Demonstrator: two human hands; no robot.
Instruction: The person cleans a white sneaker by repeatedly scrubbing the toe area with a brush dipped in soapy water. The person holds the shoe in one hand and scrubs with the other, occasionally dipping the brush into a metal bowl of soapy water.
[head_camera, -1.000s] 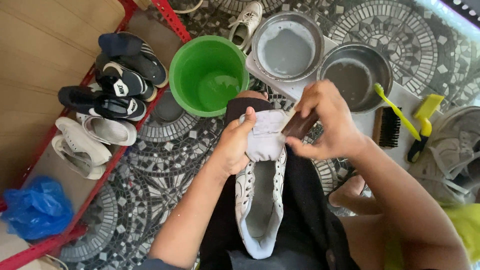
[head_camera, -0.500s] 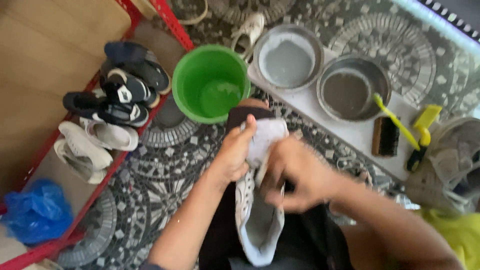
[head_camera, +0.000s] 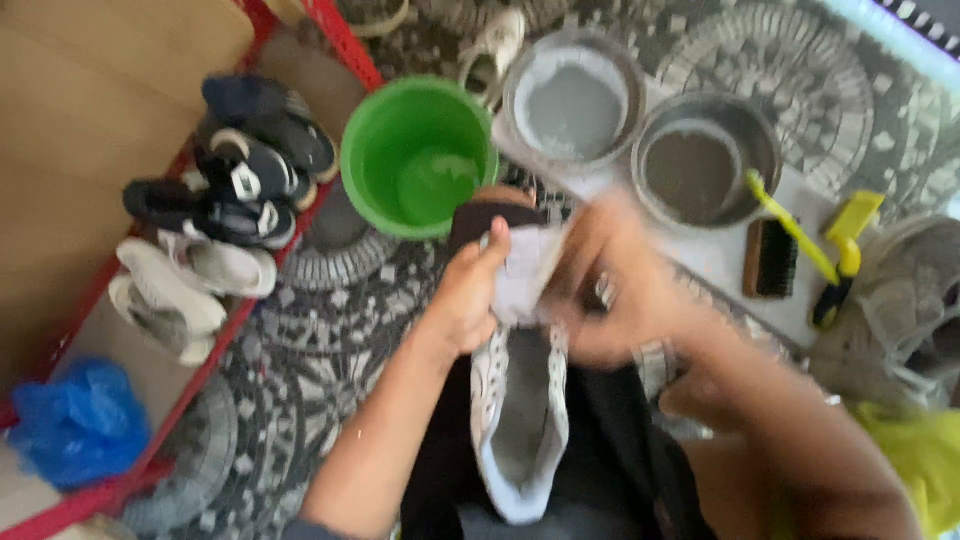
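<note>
Sneaker between both hands

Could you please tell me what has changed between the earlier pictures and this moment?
The right hand swept from the shoe's far end down over its middle and back up toward the toe, now motion-blurred. The left hand kept gripping the white shoe on the lap. The green bucket, two metal bowls and brushes stayed put.

A floor of black-and-white patterned mosaic tiles fills the view in daylight. At left, a red metal-framed shelf stands beside a pale wooden panel.
</note>
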